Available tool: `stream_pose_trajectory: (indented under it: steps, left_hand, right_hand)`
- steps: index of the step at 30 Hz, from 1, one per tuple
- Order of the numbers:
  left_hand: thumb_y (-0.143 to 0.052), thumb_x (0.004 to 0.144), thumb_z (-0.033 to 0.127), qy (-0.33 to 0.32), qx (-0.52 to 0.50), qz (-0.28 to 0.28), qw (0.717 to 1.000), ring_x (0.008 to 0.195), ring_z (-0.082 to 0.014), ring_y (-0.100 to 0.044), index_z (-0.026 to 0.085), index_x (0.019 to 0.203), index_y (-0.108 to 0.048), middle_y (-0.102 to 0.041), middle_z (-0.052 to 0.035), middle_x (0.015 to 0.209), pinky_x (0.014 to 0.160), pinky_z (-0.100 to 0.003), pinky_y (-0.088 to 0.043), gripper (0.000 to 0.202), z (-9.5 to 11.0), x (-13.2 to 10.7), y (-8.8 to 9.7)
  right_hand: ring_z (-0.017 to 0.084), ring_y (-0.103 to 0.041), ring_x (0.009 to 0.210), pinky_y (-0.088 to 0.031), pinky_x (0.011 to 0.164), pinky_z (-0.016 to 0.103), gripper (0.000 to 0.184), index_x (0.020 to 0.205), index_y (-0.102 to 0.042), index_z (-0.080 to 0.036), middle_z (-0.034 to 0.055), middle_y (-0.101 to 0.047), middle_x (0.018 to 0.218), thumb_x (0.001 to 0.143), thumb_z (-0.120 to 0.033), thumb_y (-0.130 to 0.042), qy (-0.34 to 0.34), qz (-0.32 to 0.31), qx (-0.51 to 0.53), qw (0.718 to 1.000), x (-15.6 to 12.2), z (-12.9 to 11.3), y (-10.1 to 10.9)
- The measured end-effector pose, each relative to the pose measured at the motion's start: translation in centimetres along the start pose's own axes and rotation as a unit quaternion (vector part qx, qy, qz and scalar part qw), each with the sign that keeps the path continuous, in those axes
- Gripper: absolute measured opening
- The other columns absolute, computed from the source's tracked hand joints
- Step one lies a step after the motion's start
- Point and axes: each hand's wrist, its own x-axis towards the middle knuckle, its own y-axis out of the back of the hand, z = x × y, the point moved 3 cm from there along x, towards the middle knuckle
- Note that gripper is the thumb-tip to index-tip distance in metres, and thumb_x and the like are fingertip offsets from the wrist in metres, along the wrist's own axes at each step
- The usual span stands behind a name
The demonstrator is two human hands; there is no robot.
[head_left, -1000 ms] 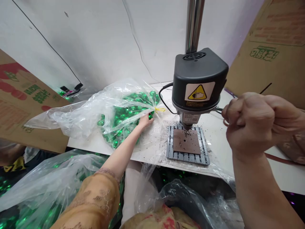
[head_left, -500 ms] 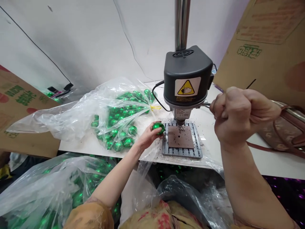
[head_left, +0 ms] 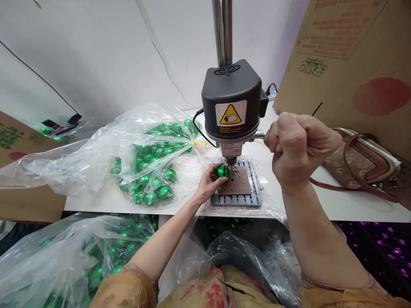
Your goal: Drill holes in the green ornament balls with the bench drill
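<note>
Between the fingers and thumb of my left hand [head_left: 207, 186] is a shiny green ball [head_left: 224, 172]. It is over the left part of a brown square board [head_left: 239, 184], which lies on the slotted metal base [head_left: 255, 188] of a small drill press [head_left: 231, 102]. Just above and right of the ball is the press's chuck [head_left: 230, 161]; the bit itself I cannot make out. My right hand [head_left: 297, 147] is wrapped in a fist around the feed lever [head_left: 258, 134] on the right of the press. Dark shavings are scattered over the board and base.
A clear plastic bag [head_left: 93, 158] of green balls lies on the white table [head_left: 189, 199], left of the press. Another bag of green balls [head_left: 73, 252] sits below the table edge. Cardboard boxes [head_left: 362, 55] flank both sides; a handbag [head_left: 362, 162] stands at right.
My left hand has brought the green ball rightward from the base's left edge to over the board, near the chuck. My right hand stays on the lever. The camera view has shifted right.
</note>
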Motion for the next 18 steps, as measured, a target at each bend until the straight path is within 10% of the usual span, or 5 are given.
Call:
stream_pose_trajectory:
  steps: [9,18]
  left_hand:
    - [-0.085,0.067,0.040,-0.050,0.136,0.026,0.989,0.117,-0.0307,-0.054,0.022,0.121,-0.063,-0.060,-0.0101,0.117,0.104,-0.045,-0.042,0.061,0.1,-0.1,-1.1]
    - [-0.083,0.071,0.035,-0.082,0.058,-0.010,0.995,0.122,-0.0289,-0.055,0.023,0.121,-0.058,-0.059,-0.0101,0.126,0.108,-0.047,-0.042,0.058,-0.9,-0.1,-3.0]
  right_hand:
    - [0.005,-0.027,0.042,-0.021,0.045,0.031,0.051,0.049,-0.027,-0.019,-0.0047,-0.026,0.045,0.086,-0.035,-0.058,-0.023,0.003,-0.054,0.998,-0.3,0.3,0.2]
    - [0.005,-0.027,0.042,-0.021,0.046,0.030,0.051,0.050,-0.026,-0.019,-0.0046,-0.025,0.046,0.086,-0.036,-0.057,-0.022,-0.001,-0.055,0.998,-0.3,0.2,0.2]
